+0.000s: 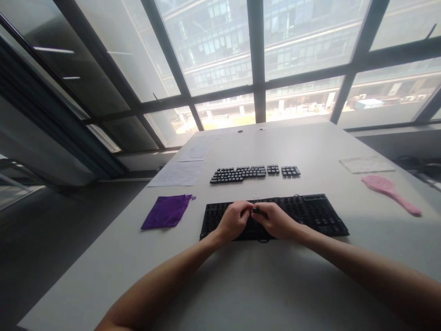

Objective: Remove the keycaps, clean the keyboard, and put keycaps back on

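Observation:
A black keyboard base (310,211) with its keycaps removed lies on the white table (262,285) in front of me. Both my hands meet above its middle. My right hand (275,221) pinches a small black tool with two thin wire prongs (255,202), likely a keycap puller. My left hand (234,220) touches the same tool from the left, fingers curled. Beyond the keyboard, the removed black keycaps (253,173) are laid out in rows in keyboard order.
A purple cloth pouch (166,211) lies left of the keyboard. Paper sheets (179,174) sit at the far left, another sheet (365,164) at the far right. A pink hairbrush (391,192) rests to the right. Large windows stand behind the table.

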Tool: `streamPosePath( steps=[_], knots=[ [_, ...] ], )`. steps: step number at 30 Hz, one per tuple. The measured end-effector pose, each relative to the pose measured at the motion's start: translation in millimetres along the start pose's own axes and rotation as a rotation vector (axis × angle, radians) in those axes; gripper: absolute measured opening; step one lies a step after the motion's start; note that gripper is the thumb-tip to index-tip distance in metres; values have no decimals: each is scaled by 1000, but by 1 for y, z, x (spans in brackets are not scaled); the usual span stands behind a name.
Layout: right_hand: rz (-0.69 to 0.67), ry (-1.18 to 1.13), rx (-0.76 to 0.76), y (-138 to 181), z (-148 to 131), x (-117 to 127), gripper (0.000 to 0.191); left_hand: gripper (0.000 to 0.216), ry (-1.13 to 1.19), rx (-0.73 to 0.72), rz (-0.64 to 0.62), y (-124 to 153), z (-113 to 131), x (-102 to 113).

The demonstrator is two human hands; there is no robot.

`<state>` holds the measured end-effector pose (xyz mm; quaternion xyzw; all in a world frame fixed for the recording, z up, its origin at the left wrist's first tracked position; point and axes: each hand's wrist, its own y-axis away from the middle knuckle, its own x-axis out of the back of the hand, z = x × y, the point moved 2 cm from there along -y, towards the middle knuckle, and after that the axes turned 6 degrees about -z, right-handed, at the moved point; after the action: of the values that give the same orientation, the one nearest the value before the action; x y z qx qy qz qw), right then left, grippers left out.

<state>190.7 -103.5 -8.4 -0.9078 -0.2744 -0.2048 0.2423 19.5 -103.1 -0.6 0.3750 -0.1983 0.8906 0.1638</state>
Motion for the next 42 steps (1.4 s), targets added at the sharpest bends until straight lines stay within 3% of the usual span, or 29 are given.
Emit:
streamPosePath(
  steps=[6, 11, 16, 23, 31, 39, 42],
  knots=[
    [-112, 211, 186, 10, -4, -3, 17, 19, -80, -74, -183, 6, 7, 7],
    [32, 61, 116, 10, 4, -1, 16, 11, -189, -165, -283, 8, 12, 7],
    [45, -13, 101, 10, 6, 2, 16, 19, -139, -158, -213, 7, 3, -2],
    [57, -55, 127, 12, 2, 3, 16, 13, -144, -210, -207, 9, 2, -5],
    [162, -201, -15, 11, 4, 9, 19, 12, -66, -167, -156, 11, 8, -5],
    [311, -169, -148, 9, 8, 8, 27, 40, 31, -119, 2, 13, 4, -4],
    [337, -167, -184, 9, 9, 7, 30, 28, -21, -128, 17, 13, 6, -5]
  ],
)
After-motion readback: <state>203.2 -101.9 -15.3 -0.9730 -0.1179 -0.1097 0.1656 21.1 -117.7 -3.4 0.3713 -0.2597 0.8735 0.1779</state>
